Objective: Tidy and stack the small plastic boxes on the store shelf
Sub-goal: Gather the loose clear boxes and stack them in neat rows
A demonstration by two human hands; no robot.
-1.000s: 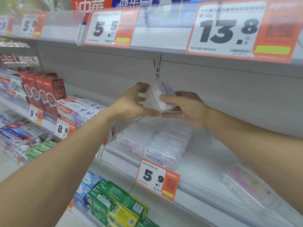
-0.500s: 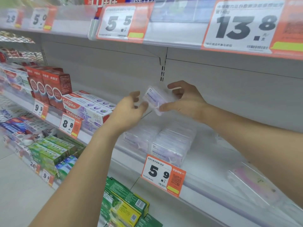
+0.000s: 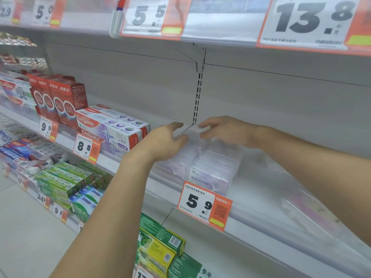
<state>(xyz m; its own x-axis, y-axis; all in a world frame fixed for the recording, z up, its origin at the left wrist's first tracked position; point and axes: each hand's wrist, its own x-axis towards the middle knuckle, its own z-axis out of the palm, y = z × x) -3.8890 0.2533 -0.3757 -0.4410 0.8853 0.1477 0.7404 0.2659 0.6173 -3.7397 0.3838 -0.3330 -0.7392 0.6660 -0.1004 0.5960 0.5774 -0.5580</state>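
Box lowered since a second ago: the clear plastic box (image 3: 189, 130), then held up at mid-air, now sits atop the far end of the stacked boxes (image 3: 208, 169) on the shelf (image 3: 261, 199). Left hand (image 3: 166, 140) and right hand (image 3: 224, 130) pinch its ends with loosely curled fingers. Placement looks nearly finished; release next.

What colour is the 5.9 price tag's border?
Orange, around a white panel with black digits on the 5.9 price tag, clearest in the head view.
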